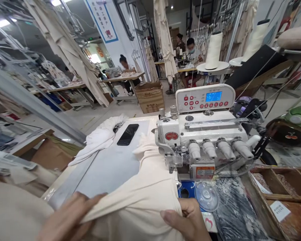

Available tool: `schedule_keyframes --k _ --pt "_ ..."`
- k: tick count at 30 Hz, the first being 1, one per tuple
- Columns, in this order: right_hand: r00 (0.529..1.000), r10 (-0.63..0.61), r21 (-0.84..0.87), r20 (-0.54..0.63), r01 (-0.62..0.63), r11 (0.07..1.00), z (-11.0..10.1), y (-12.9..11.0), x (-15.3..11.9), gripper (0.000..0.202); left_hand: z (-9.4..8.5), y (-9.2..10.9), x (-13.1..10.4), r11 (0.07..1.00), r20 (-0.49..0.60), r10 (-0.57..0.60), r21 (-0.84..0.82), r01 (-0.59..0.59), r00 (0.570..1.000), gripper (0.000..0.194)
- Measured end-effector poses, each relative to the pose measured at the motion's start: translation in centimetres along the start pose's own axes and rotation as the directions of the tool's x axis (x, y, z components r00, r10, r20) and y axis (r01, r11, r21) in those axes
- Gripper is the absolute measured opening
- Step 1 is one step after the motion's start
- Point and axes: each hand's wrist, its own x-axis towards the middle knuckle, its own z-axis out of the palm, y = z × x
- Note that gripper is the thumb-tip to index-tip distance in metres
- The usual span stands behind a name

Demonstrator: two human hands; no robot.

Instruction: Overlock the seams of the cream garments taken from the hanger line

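The worktop [110, 167], pale grey, carries everything here, and places below are given relative to the sewing machine [203, 140]. That machine is a white overlock with 4 tension knobs along its front and a control panel [205, 97] with a blue display on top. A cream fabric [150, 194] runs from under the machine's presser foot down toward the near edge of the worktop, left of and in front of the machine. Both hands grasp this fabric at its near end: the left hand [70, 217] pinches a stretched fold in front and far to the left of the machine, and the right hand [188, 219] grips the edge, thumb on top, directly in front of the machine. A bundle of white cloth [100, 139] lies left of the machine. Between that bundle and the machine rests a black phone [127, 134]. A clear plastic disc [207, 195] sits just in front of the machine's base.
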Motion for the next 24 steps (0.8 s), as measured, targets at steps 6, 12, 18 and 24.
schedule_keyframes --k 6,12,18,24 --pt "0.954 -0.248 -0.327 -0.169 0.183 0.927 -0.7 -1.6 0.5 0.055 0.4 0.3 10.5 0.965 0.036 0.256 0.043 -0.258 0.966 0.021" --pt "0.914 -0.357 -0.225 -0.192 0.314 0.923 -0.3 0.1 0.4 0.04 7.3 6.9 7.3 0.981 -0.056 0.135 -0.13 -0.141 0.989 0.037" --pt "0.938 -0.331 -0.278 -0.108 0.291 0.916 -0.1 -0.4 0.3 0.039 9.2 5.4 2.9 0.995 0.041 -0.086 0.044 0.084 0.995 0.052" --pt "0.804 -0.595 -0.434 0.002 0.537 0.724 -0.1 -2.9 -0.6 0.04 3.1 1.2 6.2 0.968 0.032 0.251 0.022 -0.252 0.967 0.032"
